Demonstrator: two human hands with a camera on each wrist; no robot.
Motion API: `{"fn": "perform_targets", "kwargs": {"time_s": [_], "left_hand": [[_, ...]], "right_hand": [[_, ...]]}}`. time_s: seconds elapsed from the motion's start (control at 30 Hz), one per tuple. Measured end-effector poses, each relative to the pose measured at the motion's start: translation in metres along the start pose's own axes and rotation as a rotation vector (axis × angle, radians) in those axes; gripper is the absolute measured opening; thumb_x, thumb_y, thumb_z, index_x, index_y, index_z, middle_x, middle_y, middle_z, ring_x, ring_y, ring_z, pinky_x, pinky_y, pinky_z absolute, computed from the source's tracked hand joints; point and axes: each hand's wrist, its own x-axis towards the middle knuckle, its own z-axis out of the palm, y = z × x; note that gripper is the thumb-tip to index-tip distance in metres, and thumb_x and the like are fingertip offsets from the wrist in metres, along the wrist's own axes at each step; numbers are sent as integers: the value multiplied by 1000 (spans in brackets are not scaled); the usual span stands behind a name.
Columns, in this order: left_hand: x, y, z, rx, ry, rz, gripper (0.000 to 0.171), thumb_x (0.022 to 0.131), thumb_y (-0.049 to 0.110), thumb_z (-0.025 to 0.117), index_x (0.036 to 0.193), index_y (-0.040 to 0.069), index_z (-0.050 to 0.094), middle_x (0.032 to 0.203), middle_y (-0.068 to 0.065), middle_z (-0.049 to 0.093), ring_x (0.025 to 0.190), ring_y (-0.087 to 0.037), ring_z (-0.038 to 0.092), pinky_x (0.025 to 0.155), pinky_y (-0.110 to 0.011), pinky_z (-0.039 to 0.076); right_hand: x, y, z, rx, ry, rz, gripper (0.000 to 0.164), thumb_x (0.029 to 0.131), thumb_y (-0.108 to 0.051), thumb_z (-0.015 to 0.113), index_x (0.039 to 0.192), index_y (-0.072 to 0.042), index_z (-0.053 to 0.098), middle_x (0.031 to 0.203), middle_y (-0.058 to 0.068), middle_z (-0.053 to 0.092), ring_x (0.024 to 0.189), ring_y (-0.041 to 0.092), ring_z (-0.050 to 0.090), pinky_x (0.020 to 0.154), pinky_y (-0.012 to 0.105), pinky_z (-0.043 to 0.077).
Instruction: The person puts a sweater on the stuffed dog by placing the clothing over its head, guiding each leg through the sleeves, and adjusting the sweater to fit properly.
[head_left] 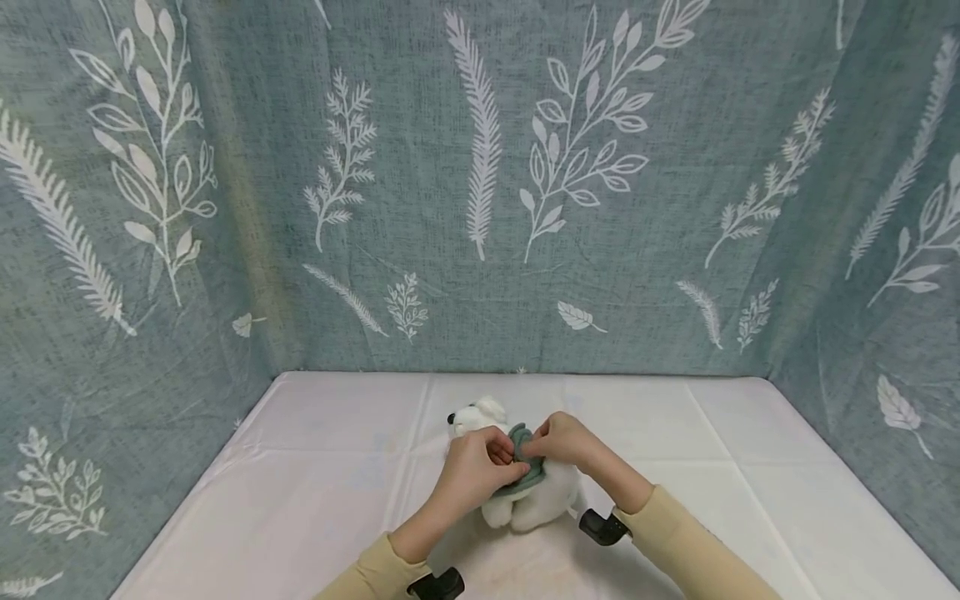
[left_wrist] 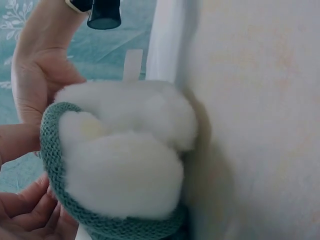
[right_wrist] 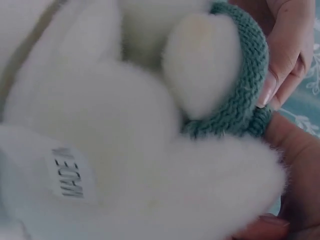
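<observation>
A white plush toy animal [head_left: 555,493] with a dark nose sits on the table, its head toward the left. Round its body runs a green knitted garment [head_left: 525,479], whose ribbed edge shows large in the left wrist view. My left hand [head_left: 477,468] pinches the knit at the toy's back, thumb against the edge. From the other side, my right hand [head_left: 564,439] holds the upper part of the same knit with bent fingers. A white paw [right_wrist: 202,62] pokes out beside the green edge in the right wrist view.
A white cloth with fold creases covers the table [head_left: 337,467]. Blue-green curtains [head_left: 420,183] with white leaf prints hang behind and at both sides. A white printed label [right_wrist: 70,172] hangs from the toy. Black wrist cameras [head_left: 602,527] sit below the sleeves.
</observation>
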Motion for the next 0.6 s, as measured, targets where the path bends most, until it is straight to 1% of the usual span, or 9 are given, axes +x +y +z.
{"fn": "perform_targets", "kwargs": {"time_s": [0.17, 0.23, 0.4, 0.5, 0.57, 0.6], "left_hand": [[-2, 1, 2, -21, 8, -3, 16, 77, 17, 78, 81, 9, 65, 72, 1, 64, 63, -5, 58, 55, -20, 50], [-2, 0, 3, -71, -12, -11, 13, 78, 14, 76, 79, 8, 65, 70, 0, 64, 59, -6, 59, 54, -22, 50], [-1, -5, 3, -232, -94, -15, 7, 80, 7, 71, 78, 3, 66, 67, -6, 65, 53, -10, 59, 52, -25, 52], [0, -9, 0, -255, -144, 2, 5, 79, 5, 72, 77, 2, 67, 66, -8, 64, 54, -10, 59, 53, -25, 51], [1, -11, -2, -242, -183, 9, 5, 78, 4, 72, 76, 3, 68, 64, -7, 64, 54, -10, 58, 52, -25, 51], [1, -12, -4, -235, -202, 12, 5, 78, 5, 72, 76, 4, 69, 64, -6, 64, 53, -10, 59, 52, -25, 50]], "right_hand": [[1, 3, 0, 15, 1, 16, 43, 80, -15, 65, 47, -17, 39, 44, -8, 25, 42, 6, 17, 43, 22, 20], [2, 4, -1, 20, -6, 31, 43, 81, -16, 65, 47, -17, 38, 44, -8, 24, 42, 6, 16, 43, 22, 20], [3, 5, -5, 46, -19, 56, 46, 84, -16, 63, 47, -17, 36, 44, -8, 24, 42, 6, 16, 44, 21, 21], [4, 6, -7, 47, -30, 67, 48, 87, -19, 62, 46, -17, 37, 44, -8, 25, 42, 5, 18, 44, 21, 23], [5, 7, -7, 48, -41, 77, 48, 88, -20, 62, 47, -17, 38, 44, -8, 25, 41, 5, 19, 45, 20, 24], [5, 7, -8, 58, -48, 87, 46, 89, -21, 62, 48, -16, 42, 44, -8, 25, 41, 5, 19, 45, 20, 25]]}}
